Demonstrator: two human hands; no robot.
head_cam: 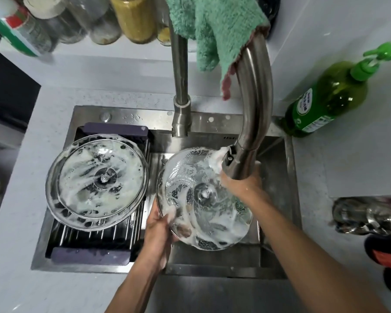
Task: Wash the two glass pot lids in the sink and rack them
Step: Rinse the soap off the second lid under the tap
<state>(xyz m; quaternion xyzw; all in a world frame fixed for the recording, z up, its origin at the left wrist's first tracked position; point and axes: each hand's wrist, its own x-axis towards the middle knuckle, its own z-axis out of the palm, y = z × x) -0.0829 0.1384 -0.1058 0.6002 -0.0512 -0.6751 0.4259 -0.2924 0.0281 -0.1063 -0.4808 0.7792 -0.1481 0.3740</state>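
Both hands work one soapy glass lid [204, 203] over the sink [212, 271]: the left hand [159, 231] grips its near rim, the right hand [239, 184] presses its far side under the tap [246, 132], fingers hidden. A second sudsy lid [96, 182] lies on the rack [95, 245] at the sink's left. One green bottle [332, 96] stands on the worktop's right; its label is unreadable.

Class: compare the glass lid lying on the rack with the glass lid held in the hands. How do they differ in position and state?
The lid on the rack lies flat and untouched, underside up; the held lid is tilted over the sink basin, knob towards the camera. The left hand grips the held lid's lower rim, and the right hand touches its upper edge below the faucet head. Both are round, clear and foamy.
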